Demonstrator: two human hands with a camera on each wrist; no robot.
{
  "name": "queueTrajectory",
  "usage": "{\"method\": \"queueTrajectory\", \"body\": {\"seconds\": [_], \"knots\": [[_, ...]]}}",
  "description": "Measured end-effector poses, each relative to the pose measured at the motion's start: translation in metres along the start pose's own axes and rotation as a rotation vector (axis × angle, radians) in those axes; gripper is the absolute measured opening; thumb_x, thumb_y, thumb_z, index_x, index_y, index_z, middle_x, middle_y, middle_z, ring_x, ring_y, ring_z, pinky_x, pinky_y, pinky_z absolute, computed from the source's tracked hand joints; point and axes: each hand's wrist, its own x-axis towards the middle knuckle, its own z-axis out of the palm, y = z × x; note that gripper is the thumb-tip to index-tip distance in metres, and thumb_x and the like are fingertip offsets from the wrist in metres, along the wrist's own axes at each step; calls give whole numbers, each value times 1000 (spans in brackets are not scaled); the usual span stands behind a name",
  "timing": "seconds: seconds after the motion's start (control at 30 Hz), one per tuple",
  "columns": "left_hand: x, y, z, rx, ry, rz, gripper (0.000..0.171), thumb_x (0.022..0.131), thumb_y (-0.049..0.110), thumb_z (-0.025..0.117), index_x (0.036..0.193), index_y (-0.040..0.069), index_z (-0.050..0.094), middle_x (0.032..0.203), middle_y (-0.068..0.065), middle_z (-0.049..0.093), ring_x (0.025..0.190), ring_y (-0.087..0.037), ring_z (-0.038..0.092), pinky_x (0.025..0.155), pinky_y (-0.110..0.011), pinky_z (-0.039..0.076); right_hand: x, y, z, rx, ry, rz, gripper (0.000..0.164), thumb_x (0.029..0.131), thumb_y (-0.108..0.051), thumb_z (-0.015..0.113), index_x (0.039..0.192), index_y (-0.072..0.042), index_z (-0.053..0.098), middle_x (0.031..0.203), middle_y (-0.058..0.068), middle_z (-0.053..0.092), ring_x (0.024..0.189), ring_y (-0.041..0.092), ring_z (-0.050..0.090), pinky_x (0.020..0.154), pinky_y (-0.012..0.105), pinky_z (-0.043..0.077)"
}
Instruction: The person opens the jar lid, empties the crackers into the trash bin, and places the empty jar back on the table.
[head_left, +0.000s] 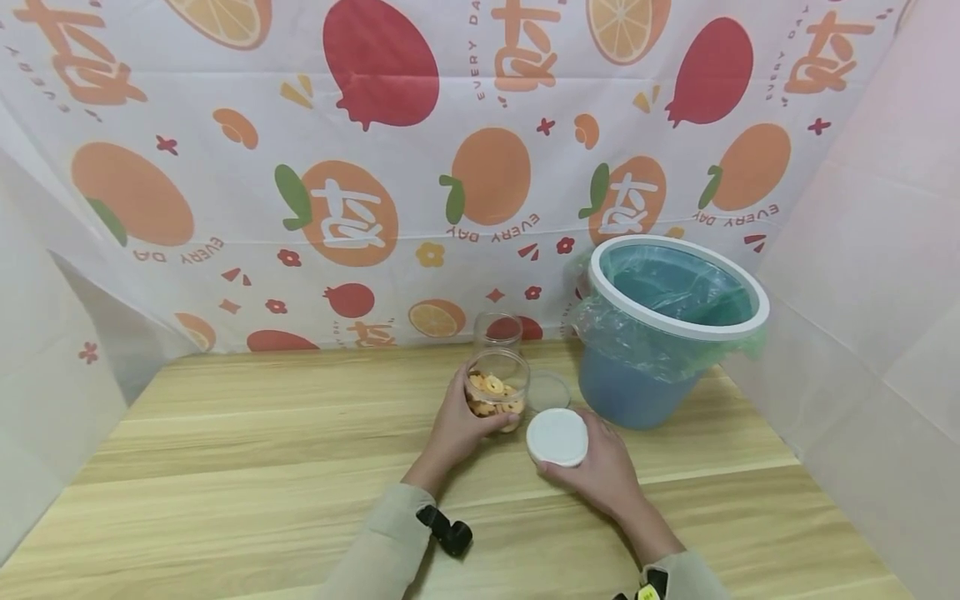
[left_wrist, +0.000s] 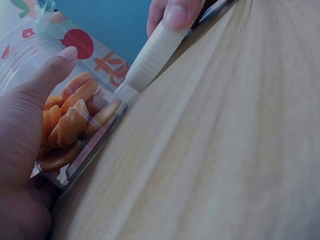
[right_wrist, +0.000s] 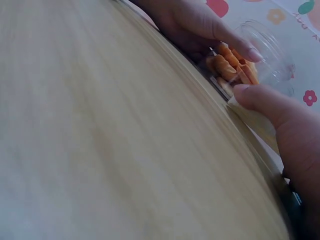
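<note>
My left hand grips a clear, lidless jar that stands on the table, the thumb across its near side. Ring-shaped golden snacks fill the lower part of the jar. Just to the right, my right hand holds a round white lid by its edge, flat side up and low over the wood. In the left wrist view the lid's ribbed rim shows beside the jar's base, with the snacks visible through the wall. The right wrist view has the right thumb in front of the jar.
Behind the held jar stands a second clear jar. A clear round disc lies between jar and bin. The blue bin, with white rim and green liner bag, stands at the back right. A fruit-print cloth hangs behind the wooden table.
</note>
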Motion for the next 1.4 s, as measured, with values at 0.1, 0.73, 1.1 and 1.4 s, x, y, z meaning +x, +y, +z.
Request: {"method": "queueTrajectory", "body": {"seconds": [0.1,0.73,1.1,1.4], "knots": [[0,0,0,-1,-1,-4,117,69,33,94,161,19,22,159,-12,38,148,-28,38,124,-50,28,1,-1,1,-34,-2,6,103,61,-63,88,143,-13,51,136,8,63,127,32,58,109,56,42],[3,-1,3,-3,-6,-5,117,70,34,94,161,20,21,160,-13,37,148,-27,37,124,-49,28,11,-13,11,-198,16,108,106,73,-68,77,151,-6,43,150,17,52,137,40,48,110,61,38],[1,-1,0,13,-5,-6,117,71,35,94,161,21,21,160,-12,36,149,-27,36,125,-50,27,18,-14,16,-267,43,86,105,75,-71,73,151,-4,45,148,18,54,131,39,51,107,59,39],[2,-1,0,4,-13,13,116,71,34,94,161,20,21,159,-12,37,147,-26,38,124,-49,29,29,-16,19,-293,67,123,106,74,-74,73,149,-4,46,147,17,55,126,39,51,102,56,39]]}}
